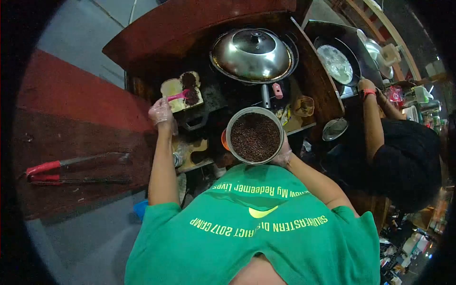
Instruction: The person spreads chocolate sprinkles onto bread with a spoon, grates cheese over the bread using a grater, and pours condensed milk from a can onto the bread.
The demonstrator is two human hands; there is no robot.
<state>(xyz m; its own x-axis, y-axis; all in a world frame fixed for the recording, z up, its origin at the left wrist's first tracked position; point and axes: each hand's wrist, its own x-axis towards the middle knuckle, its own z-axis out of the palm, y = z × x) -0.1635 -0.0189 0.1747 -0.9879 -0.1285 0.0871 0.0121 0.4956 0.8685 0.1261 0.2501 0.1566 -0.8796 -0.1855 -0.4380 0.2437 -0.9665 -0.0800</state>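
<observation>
My left hand [162,112], in a clear plastic glove, grips a pink spoon [178,95]. The spoon's head rests over the right slice of bread [192,90], which has dark chocolate sprinkles on it. Beside it lies another slice of bread [171,89] with a pale yellow surface and no sprinkles showing. My right hand [283,153], gloved too, holds a round tub [230,137] of chocolate sprinkles [255,137] against my front. Part of that hand is hidden behind the tub.
A lidded wok [254,54] stands ahead, its handle [265,96] pointing toward me. Red-handled tongs [47,173] lie on the left ledge. At right, a person in black [399,161] works at a pan [335,64] of pale, frothy contents. A strainer [335,129] sits between us.
</observation>
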